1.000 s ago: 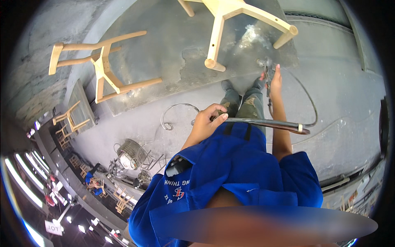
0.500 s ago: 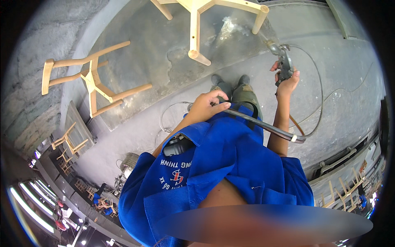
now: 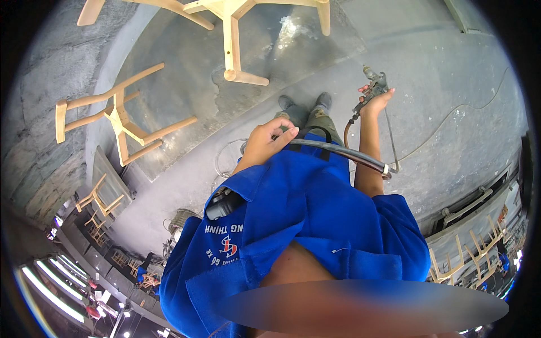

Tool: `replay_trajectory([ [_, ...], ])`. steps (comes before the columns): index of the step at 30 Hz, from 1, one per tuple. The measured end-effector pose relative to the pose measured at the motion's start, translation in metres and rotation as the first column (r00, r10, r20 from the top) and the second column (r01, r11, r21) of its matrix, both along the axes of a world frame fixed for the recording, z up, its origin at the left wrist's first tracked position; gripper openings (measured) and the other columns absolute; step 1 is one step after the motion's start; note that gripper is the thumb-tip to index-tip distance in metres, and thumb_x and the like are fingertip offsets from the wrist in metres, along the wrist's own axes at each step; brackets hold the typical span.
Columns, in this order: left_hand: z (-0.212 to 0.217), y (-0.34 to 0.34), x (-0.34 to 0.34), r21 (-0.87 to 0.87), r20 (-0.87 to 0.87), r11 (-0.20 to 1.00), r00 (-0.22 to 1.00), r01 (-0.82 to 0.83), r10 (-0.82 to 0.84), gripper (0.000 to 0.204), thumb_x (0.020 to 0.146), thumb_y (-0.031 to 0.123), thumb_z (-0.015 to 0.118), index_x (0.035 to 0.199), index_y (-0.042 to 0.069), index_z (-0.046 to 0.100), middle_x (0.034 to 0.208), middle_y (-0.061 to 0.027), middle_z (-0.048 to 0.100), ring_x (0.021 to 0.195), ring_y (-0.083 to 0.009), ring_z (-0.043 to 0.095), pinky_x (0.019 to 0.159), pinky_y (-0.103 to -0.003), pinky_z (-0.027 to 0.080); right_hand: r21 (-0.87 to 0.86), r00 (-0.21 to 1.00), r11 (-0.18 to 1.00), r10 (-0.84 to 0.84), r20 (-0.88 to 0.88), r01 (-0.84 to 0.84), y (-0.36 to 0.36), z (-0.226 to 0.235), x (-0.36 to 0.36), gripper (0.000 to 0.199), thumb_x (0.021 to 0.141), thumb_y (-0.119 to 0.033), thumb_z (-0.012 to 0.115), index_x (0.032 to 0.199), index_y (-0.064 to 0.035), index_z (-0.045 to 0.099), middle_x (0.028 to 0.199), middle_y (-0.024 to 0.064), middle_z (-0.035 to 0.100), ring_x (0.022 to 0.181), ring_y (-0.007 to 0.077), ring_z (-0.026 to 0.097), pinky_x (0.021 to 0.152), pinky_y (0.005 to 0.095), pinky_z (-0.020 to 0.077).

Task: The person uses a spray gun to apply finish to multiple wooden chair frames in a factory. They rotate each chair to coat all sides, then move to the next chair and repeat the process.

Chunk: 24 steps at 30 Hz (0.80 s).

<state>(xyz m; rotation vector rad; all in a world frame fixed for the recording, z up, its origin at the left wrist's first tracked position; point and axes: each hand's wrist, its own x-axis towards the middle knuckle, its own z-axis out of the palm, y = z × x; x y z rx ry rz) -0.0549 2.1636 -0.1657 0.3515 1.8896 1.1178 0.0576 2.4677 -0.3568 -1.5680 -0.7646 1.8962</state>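
My right hand (image 3: 378, 103) is wrapped around a metal spray gun (image 3: 375, 84), held out to the right with its nozzle toward the far side. Hoses hang from the gun's lower end. A dark hose bundle (image 3: 352, 154) crosses in front of my waist, and my left hand (image 3: 266, 142) is closed around its left part with curled fingers. Ahead, at the top edge, a bare wooden chair frame (image 3: 231, 48) is partly cut off by the picture. The gun is to its right, apart from it. Another wooden chair frame (image 3: 119, 118) stands at the left.
A thin hose (image 3: 451, 118) trails over the grey floor at the right. Several more chair frames (image 3: 100, 195) are at the lower left, others (image 3: 473, 256) at the lower right. A metal pot-like container (image 3: 183, 218) stands beside my left side. A concrete wall (image 3: 51, 84) rises at the left.
My right hand has brought the spray gun slightly left and turned it. Both hands and the hose bundle sit further left in view. The near chair frame also appears shifted left as my view moved.
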Motion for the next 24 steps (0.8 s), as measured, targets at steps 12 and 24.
replay_trajectory([
  [12,-0.002,-0.044,0.019,0.012,0.048,0.981,0.98,-0.195,0.194,0.027,0.101,0.028,0.062,0.102,0.001,0.067,0.091,-0.0017,0.067,0.075,-0.0086,0.057,0.071,-0.025,0.045,0.263,0.675,0.641,0.564,0.475,-0.721,-0.004,-0.044,0.007,0.047,0.1,-0.044,0.058,0.121,-0.002,0.059,0.083,0.0093,0.067,0.068,0.0196,0.068,0.052,0.0316,0.0479],
  [24,-0.017,-0.19,-0.043,0.26,-0.02,0.93,0.961,-0.26,0.274,0.032,0.103,0.027,0.055,0.094,0.0,0.07,0.073,0.0027,0.058,0.067,-0.0062,0.047,0.062,-0.024,0.038,0.229,0.161,-0.145,0.374,0.913,-0.963,-0.113,0.128,-0.085,0.055,0.094,-0.025,0.064,0.147,-0.0348,0.05,0.102,0.0223,0.07,0.095,0.0407,0.068,0.081,0.0486,0.0538],
])
